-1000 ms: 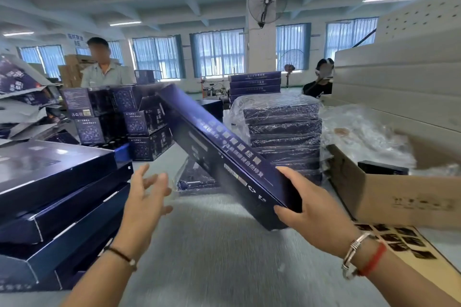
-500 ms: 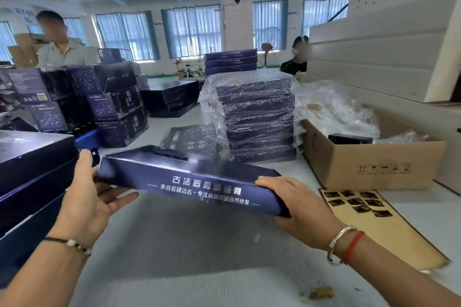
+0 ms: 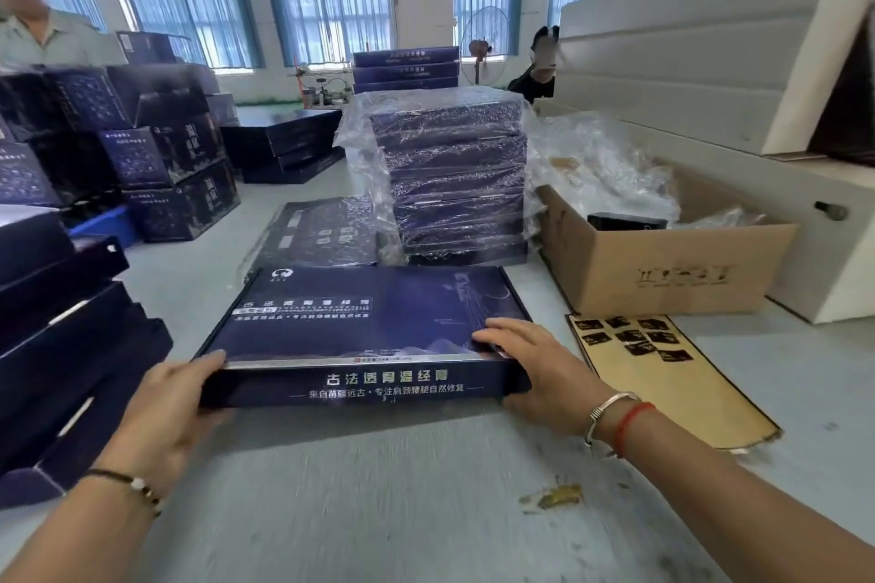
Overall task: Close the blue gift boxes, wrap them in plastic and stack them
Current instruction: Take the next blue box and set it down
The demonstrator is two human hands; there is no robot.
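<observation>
While the flat dark-blue cardboard gift box (image 3: 369, 322) lies lid-up on the grey desk (image 3: 379, 497), both hands bracket its near corners, and that looks like a grip for squaring it up and keeping the lid down. The left hand (image 3: 165, 412) cups the near-left corner, thumb laid along the top edge, and its other fingers are hidden from here; how far they curl I cannot tell, but the hand clearly has hold of the box. The right hand (image 3: 540, 369) lies over the near-right corner, its fingers (image 3: 502, 329) stretched nearly straight across the lid and pressing on it, not curled round anything. The box looks closed, the printed front wall facing the person. Just beyond the fingertips, a single plastic-wrapped blue box (image 3: 322, 232) lies flat, and further beyond stands the tall stack of plastic-wrapped blue boxes (image 3: 454, 175), the likely destination. Out past the right fingers sit an open brown cardboard carton (image 3: 663, 270) stuffed with clear plastic film and a tan card sheet with dark stickers (image 3: 663, 374). Off the left fingers, unwrapped blue boxes (image 3: 61, 346) pile up, waiting. Wrapping should come next, by my reckoning.
</observation>
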